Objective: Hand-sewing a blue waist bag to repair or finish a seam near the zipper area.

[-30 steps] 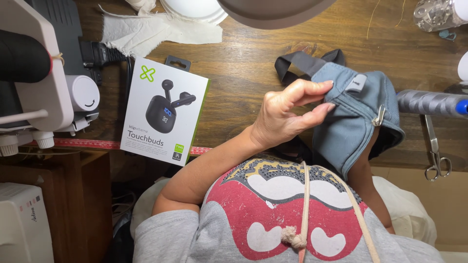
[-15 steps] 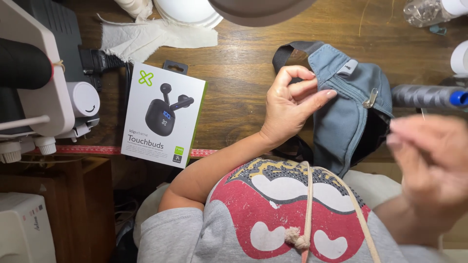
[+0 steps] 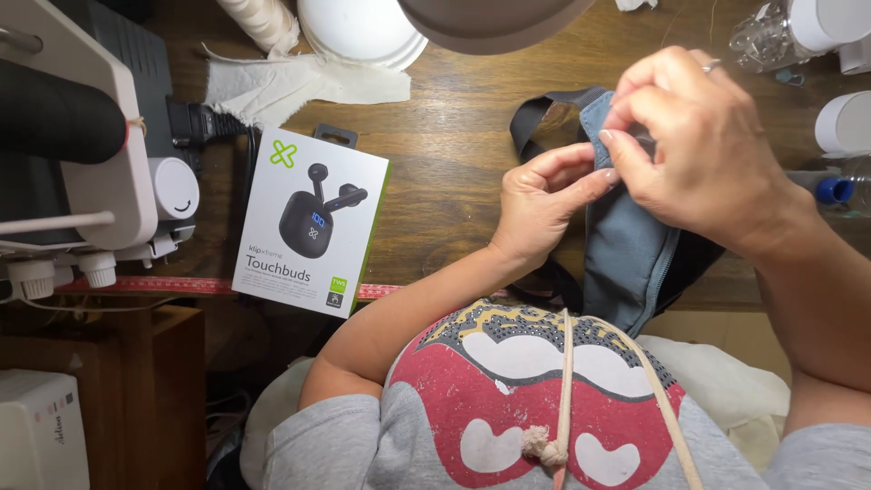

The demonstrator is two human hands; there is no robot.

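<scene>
Over the wooden table (image 3: 454,163) my left hand (image 3: 544,213) and right hand (image 3: 703,150) both pinch the top edge of the blue pouch (image 3: 631,254), fingers closed on its fabric, right of the earbud box (image 3: 311,222)

free: bare table (image 3: 454,172) left of hands | blocked: earbud box (image 3: 311,222), bottles (image 3: 839,127)

Wooden table (image 3: 454,163). White earbuds box (image 3: 311,222) at 9 o'clock of centre, lying across a red tape measure (image 3: 145,285). Sewing machine (image 3: 82,154) far 9. White cloth scrap (image 3: 299,83) and stacked white bowls (image 3: 363,27) at 11. Lamp shade (image 3: 494,18) at 12. White spools (image 3: 844,122) and a blue-capped bottle (image 3: 830,189) at 2–3.
</scene>
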